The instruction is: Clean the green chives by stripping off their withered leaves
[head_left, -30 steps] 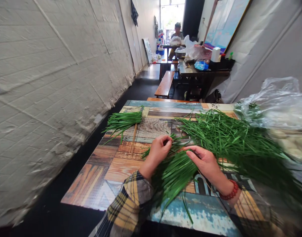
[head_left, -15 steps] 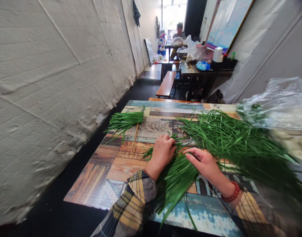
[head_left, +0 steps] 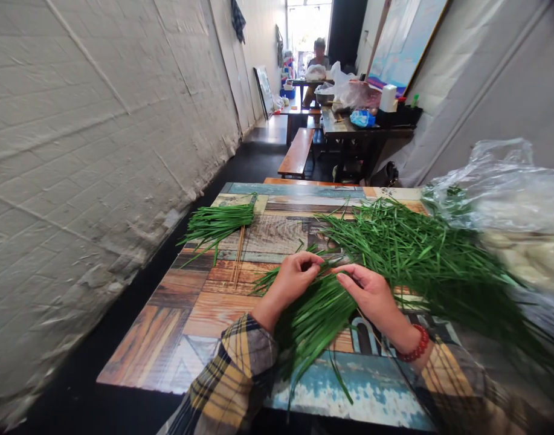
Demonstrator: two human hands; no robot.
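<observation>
Under my hands lies a fanned bunch of garlic chives [head_left: 319, 323], its long leaves hanging toward the table's near edge. My left hand [head_left: 292, 281] is closed in a pinch at the top ends of the chives. Facing it, my right hand [head_left: 371, 296] has its thumb and forefinger closed on the upper end of the same bunch. A thin stick [head_left: 371, 326] runs out below my right palm; its far part is hidden. At the left, a neat bundle of chives [head_left: 222, 220] sits on thin wooden skewers [head_left: 239, 260].
A loose heap of chives [head_left: 408, 241] covers the right of the patterned table [head_left: 163, 338]. Behind it a clear plastic bag [head_left: 507, 175] holds pale food. Further back are a bench [head_left: 297, 154], a cluttered table [head_left: 349, 127] and a seated person [head_left: 319, 54]. A white wall [head_left: 99, 151] borders the left.
My left hand has turned, and its thumb and forefinger now show in a pinch closer to my right hand's fingertips. The whole view has shifted slightly, with things appearing further left.
</observation>
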